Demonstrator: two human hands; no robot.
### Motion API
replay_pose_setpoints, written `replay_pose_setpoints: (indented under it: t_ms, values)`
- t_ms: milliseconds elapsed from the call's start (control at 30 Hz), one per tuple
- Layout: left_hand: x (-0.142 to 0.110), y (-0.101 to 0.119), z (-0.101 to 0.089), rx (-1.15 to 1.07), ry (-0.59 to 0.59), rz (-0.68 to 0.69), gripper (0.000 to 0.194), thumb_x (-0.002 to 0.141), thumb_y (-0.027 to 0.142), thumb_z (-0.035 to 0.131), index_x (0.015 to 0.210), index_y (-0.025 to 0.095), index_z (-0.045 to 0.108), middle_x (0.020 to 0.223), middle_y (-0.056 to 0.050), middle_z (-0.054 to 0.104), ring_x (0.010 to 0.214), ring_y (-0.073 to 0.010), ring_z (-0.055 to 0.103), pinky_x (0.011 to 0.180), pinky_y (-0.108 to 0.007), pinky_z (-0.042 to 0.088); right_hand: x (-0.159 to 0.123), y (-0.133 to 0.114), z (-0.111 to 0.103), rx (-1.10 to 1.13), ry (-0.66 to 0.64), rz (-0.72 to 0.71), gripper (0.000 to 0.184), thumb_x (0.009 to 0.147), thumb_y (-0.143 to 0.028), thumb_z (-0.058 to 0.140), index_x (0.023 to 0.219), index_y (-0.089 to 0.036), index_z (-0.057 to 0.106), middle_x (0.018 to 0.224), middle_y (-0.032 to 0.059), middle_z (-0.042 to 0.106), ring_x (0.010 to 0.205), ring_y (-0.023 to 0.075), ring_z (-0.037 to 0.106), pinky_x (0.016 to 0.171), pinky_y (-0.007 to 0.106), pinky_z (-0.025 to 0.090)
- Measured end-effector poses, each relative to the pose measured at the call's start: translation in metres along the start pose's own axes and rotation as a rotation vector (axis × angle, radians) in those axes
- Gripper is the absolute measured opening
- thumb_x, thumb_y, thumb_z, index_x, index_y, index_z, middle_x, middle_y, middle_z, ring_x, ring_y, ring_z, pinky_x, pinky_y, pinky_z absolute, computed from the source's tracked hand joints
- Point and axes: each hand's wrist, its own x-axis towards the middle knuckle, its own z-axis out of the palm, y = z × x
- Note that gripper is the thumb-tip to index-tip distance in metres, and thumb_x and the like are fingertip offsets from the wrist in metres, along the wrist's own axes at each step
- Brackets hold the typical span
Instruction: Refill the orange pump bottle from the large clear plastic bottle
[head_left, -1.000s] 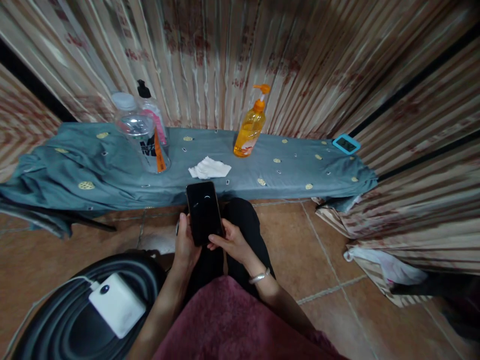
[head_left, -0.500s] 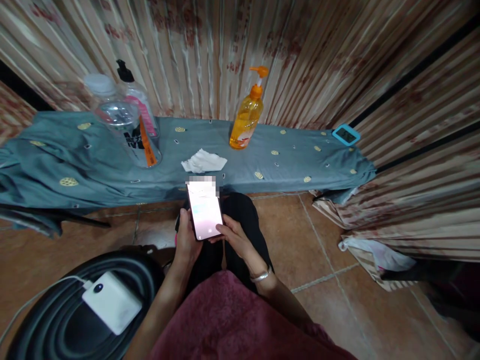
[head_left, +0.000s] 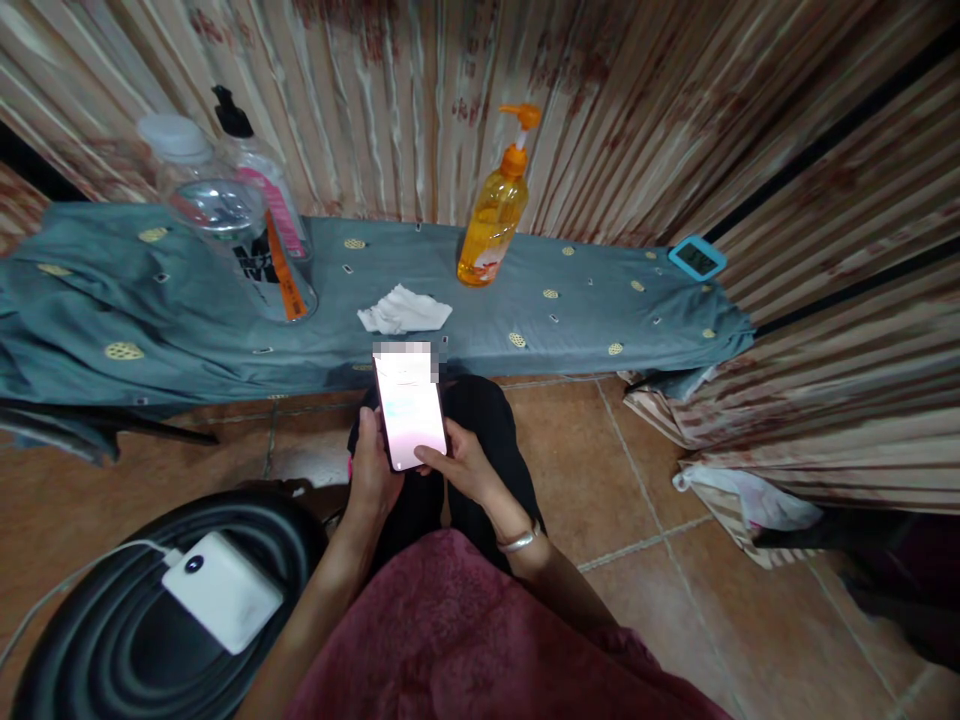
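Note:
A smartphone (head_left: 409,410) with a bright lit screen is held upright over my lap. My left hand (head_left: 371,470) wraps its left edge from behind, thumb along the side. My right hand (head_left: 459,470) cups the phone's lower right corner, its thumb resting on the bottom of the screen. A silver bangle (head_left: 517,540) sits on my right wrist. My legs are in black trousers, with a maroon garment (head_left: 465,640) over my lap.
A low bench under a grey-green cloth (head_left: 525,320) carries a crumpled white tissue (head_left: 403,309), an orange pump bottle (head_left: 495,210), a large clear water bottle (head_left: 225,225), a black-capped pump bottle (head_left: 259,175) and a small blue-framed device (head_left: 697,258). A white charger (head_left: 221,590) lies on a black stool at lower left.
The phone's screen went from dark to lit. The view tilted down slightly, so the bench objects sit higher in the frame. Both hands kept their hold.

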Motion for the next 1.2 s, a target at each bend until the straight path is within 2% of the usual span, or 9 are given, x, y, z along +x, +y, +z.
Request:
replay_pose_setpoints:
  t_ms: [200,333,433,567,733,867,967,1067,1200]
  values:
    - [0.001,0.0,0.002,0.014,-0.006,0.002,0.073,0.102,0.095,0.088,0.118,0.023,0.091,0.106,-0.013,0.099,0.118,-0.0423,0.099,0.086,-0.042,0.08,0.0,0.001,0.001,0.002,0.013,-0.016,0.075,0.055,-0.064,0.129,0.106,-0.027,0.088,0.089,-0.0042,0.09,0.076,0.0211,0.082,0.069,0.036,0.077]
    - [0.0,0.002,0.002,0.0,-0.017,-0.015,0.073,0.101,0.094,0.089,0.12,0.023,0.092,0.105,-0.013,0.1,0.114,-0.0424,0.1,0.084,-0.043,0.08,-0.004,-0.004,0.0,-0.012,0.018,-0.002,0.076,0.058,-0.062,0.129,0.111,-0.027,0.086,0.101,-0.0001,0.092,0.092,0.0264,0.085,0.077,0.039,0.079]
    - [-0.001,0.003,0.0,-0.025,-0.03,-0.034,0.071,0.103,0.092,0.09,0.121,0.024,0.093,0.106,-0.012,0.1,0.112,-0.0407,0.1,0.085,-0.043,0.081,-0.007,-0.009,-0.002,-0.029,0.006,-0.011,0.073,0.066,-0.067,0.126,0.113,-0.03,0.084,0.111,0.0018,0.094,0.103,0.0298,0.086,0.085,0.041,0.079]
    - [0.0,0.002,-0.003,-0.065,-0.027,-0.026,0.067,0.105,0.087,0.092,0.123,0.023,0.092,0.111,-0.013,0.101,0.121,-0.04,0.099,0.096,-0.044,0.082,-0.008,-0.006,-0.007,-0.084,0.012,-0.116,0.058,0.085,-0.071,0.112,0.115,-0.029,0.086,0.104,0.0008,0.094,0.105,0.0291,0.087,0.097,0.038,0.07]
    - [0.001,0.001,-0.002,-0.11,-0.004,-0.011,0.065,0.103,0.084,0.097,0.121,0.022,0.093,0.109,-0.012,0.101,0.125,-0.04,0.099,0.107,-0.045,0.082,-0.006,-0.002,-0.015,-0.164,0.07,-0.181,0.04,0.102,-0.059,0.089,0.127,-0.028,0.089,0.098,-0.0009,0.088,0.093,0.0246,0.078,0.089,0.036,0.061]
    - [0.001,0.002,-0.001,-0.148,-0.01,-0.053,0.06,0.108,0.081,0.093,0.123,0.023,0.093,0.113,-0.011,0.101,0.131,-0.0399,0.098,0.112,-0.047,0.081,0.007,-0.017,-0.017,-0.215,0.034,-0.187,0.038,0.104,-0.058,0.085,0.128,-0.029,0.089,0.104,0.0003,0.091,0.105,0.0282,0.082,0.093,0.037,0.063]
    - [0.001,0.003,0.001,-0.156,0.002,-0.069,0.059,0.111,0.081,0.089,0.125,0.023,0.093,0.118,-0.012,0.102,0.135,-0.0401,0.098,0.114,-0.048,0.081,0.023,-0.026,-0.016,-0.19,-0.016,-0.205,0.036,0.102,-0.064,0.085,0.113,-0.03,0.088,0.109,0.0021,0.093,0.116,0.0318,0.084,0.105,0.04,0.065]
    - [0.0,0.004,0.001,-0.135,0.012,-0.061,0.06,0.109,0.082,0.092,0.125,0.023,0.093,0.119,-0.012,0.102,0.136,-0.0404,0.097,0.115,-0.047,0.081,0.034,-0.026,-0.016,-0.095,-0.055,-0.166,0.038,0.097,-0.069,0.087,0.101,-0.031,0.085,0.113,0.0039,0.095,0.124,0.0345,0.086,0.118,0.044,0.065]
    - [-0.001,0.005,-0.001,-0.103,-0.002,-0.035,0.065,0.103,0.084,0.097,0.119,0.022,0.094,0.113,-0.013,0.101,0.134,-0.0418,0.098,0.114,-0.047,0.081,0.033,-0.019,-0.016,-0.047,-0.08,-0.128,0.037,0.096,-0.065,0.086,0.108,-0.03,0.088,0.123,0.005,0.096,0.131,0.0349,0.087,0.127,0.046,0.065]
